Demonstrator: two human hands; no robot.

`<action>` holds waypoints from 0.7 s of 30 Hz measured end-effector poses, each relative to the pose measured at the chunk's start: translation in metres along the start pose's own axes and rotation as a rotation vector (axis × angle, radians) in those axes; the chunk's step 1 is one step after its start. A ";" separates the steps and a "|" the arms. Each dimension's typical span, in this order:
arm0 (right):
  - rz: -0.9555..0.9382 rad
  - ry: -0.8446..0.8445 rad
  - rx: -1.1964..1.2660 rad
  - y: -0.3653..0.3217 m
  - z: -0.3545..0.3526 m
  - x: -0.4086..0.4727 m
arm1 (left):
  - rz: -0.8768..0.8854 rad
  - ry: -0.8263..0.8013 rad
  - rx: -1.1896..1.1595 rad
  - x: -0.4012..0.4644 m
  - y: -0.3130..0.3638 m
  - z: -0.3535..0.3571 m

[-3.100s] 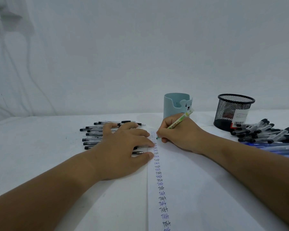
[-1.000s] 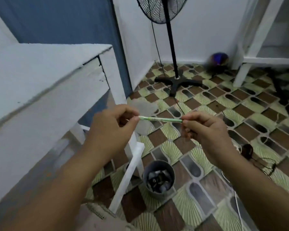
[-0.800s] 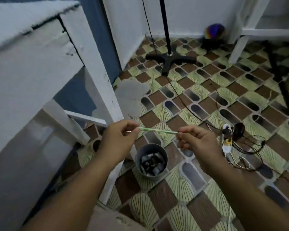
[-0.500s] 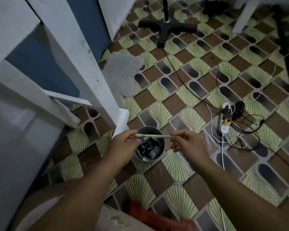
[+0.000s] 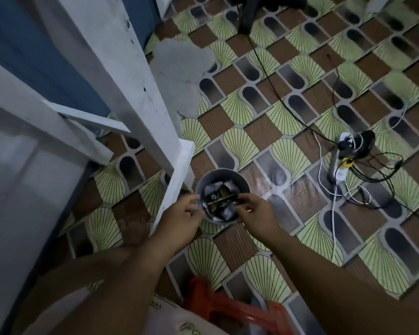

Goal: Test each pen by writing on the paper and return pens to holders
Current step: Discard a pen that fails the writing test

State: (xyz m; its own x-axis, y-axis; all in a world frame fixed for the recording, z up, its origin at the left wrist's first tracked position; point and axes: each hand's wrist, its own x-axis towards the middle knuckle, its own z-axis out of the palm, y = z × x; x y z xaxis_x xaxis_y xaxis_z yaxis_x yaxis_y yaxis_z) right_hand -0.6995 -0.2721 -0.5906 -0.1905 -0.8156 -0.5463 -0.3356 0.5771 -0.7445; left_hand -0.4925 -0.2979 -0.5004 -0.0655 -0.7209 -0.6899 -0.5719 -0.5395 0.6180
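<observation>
I look down at a patterned floor, and neither the paper nor the pen holders are in view. A thin green pen (image 5: 219, 201) lies level between my two hands, right over a round grey bin (image 5: 242, 183) that holds crumpled scraps. My left hand (image 5: 182, 215) pinches the pen's left end at the bin's left rim. My right hand (image 5: 258, 213) pinches the right end at the bin's right rim. The pen is dim and slightly blurred against the scraps.
A white table leg (image 5: 136, 93) and a white bar (image 5: 177, 180) stand just left of the bin. A power strip with tangled cables (image 5: 348, 151) lies to the right. A red stool (image 5: 230, 308) sits below my arms, and a black fan base (image 5: 249, 13) is at the top.
My view has swung from the table and paper down to the floor. Both hands, with the green pen between them, have dropped until the pen is over the grey bin.
</observation>
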 end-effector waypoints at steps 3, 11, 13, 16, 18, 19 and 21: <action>0.000 -0.021 -0.019 -0.003 -0.003 -0.006 | 0.016 0.014 -0.020 0.000 0.002 -0.003; -0.354 0.033 0.050 -0.080 -0.027 -0.046 | 0.248 0.179 -0.013 -0.040 0.044 -0.024; -0.473 0.039 0.098 -0.115 -0.035 -0.065 | 0.320 0.239 -0.030 -0.061 0.063 -0.034; -0.642 0.016 0.187 -0.166 -0.044 -0.098 | 0.431 0.327 -0.070 -0.103 0.092 -0.051; -0.752 0.004 0.241 -0.197 -0.050 -0.127 | 0.520 0.396 -0.083 -0.139 0.107 -0.062; -0.814 0.004 0.257 -0.210 -0.052 -0.142 | 0.570 0.436 -0.085 -0.159 0.114 -0.067; -0.940 0.011 0.271 -0.238 -0.055 -0.173 | 0.660 0.522 -0.092 -0.203 0.122 -0.079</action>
State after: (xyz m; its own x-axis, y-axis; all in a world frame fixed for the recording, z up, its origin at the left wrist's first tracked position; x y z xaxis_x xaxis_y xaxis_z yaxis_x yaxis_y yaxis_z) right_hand -0.6374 -0.2707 -0.2978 0.0373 -0.9474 0.3179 -0.1319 -0.3200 -0.9382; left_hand -0.4847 -0.2516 -0.2547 0.0362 -0.9968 0.0720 -0.4787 0.0459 0.8768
